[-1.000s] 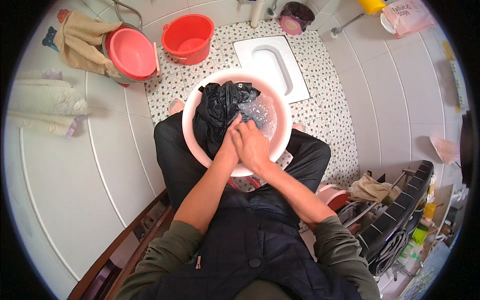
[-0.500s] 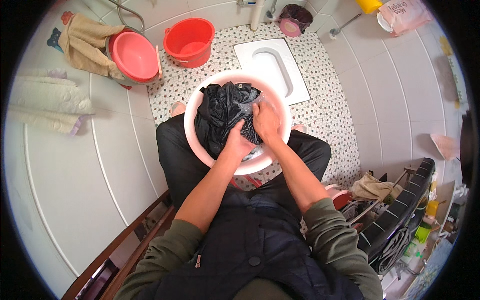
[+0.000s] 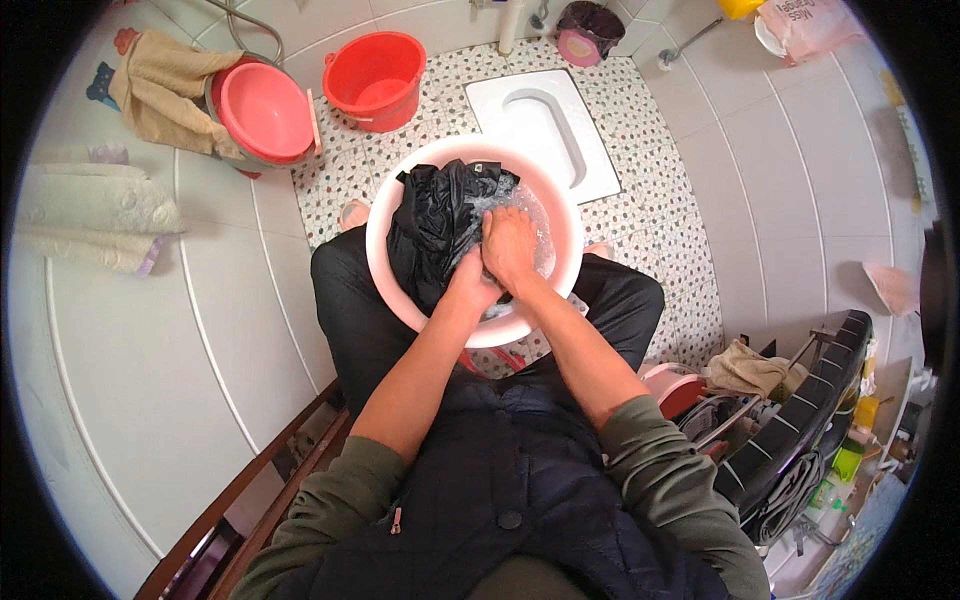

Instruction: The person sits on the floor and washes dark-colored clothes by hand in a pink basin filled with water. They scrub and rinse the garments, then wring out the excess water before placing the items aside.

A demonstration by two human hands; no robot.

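Observation:
A wet black garment (image 3: 430, 235) lies bunched in a pale pink basin (image 3: 378, 240) with soapy water, mostly along the basin's left side. My left hand (image 3: 471, 281) is closed on a part of the garment near the basin's front. Over it and slightly to the right, my right hand (image 3: 510, 246) bears down with its back up and fingers curled onto the same cloth. The hands touch each other, and the cloth between them is mostly hidden. White suds (image 3: 540, 225) show to the right of my right hand.
A red bucket (image 3: 400, 108) stands on the speckled floor beyond the basin. Right of it is a white squat toilet (image 3: 545, 140), with a lined bin (image 3: 582, 48) behind. Pink basins (image 3: 265, 112) and a tan towel (image 3: 165, 90) are at the left wall. A cluttered rack (image 3: 800, 410) stands at right.
My right hand has moved left and pressed down against my left hand. The cloth that showed between them is now mostly covered, and more suds show at the basin's right.

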